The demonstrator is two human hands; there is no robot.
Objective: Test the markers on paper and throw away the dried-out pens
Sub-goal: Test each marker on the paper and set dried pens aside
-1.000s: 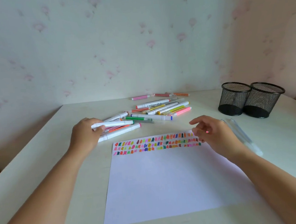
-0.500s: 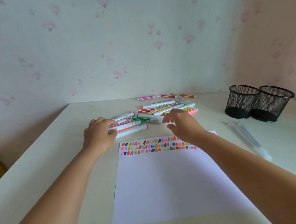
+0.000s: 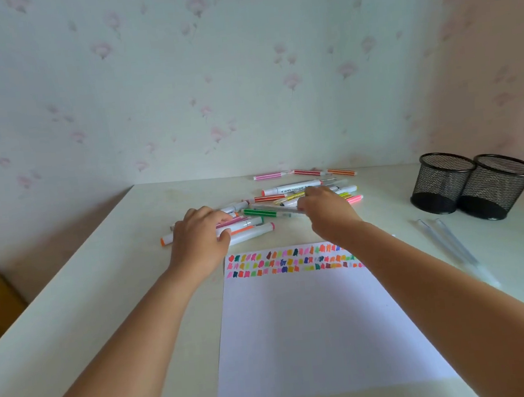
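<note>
My left hand (image 3: 198, 236) is curled over a bunch of white-barrelled markers (image 3: 251, 233) at the near left of the spread. The thumb is on the near side, the fingers lie on top, and an orange cap pokes out on the hand's far left. My right hand (image 3: 326, 213) is down in the pile of markers (image 3: 289, 192), fingers bent with the tips at a thin grey pen (image 3: 271, 208). I cannot tell whether it pinches the pen or only touches it. A green marker (image 3: 257, 212) lies between the two hands.

Three thin markers (image 3: 303, 172) lie in a row at the back by the wall. To the right, well apart from the pile, two black mesh cups (image 3: 443, 185) stand touching each other. Two clear pens (image 3: 450, 242) lie in front of them on the table (image 3: 73, 312).

The sheet of paper (image 3: 315, 337) lies just on the near side of both hands, with three rows of colour swatches (image 3: 292, 261) along its far edge. My right forearm crosses its far right corner and hides the ends of the rows.
</note>
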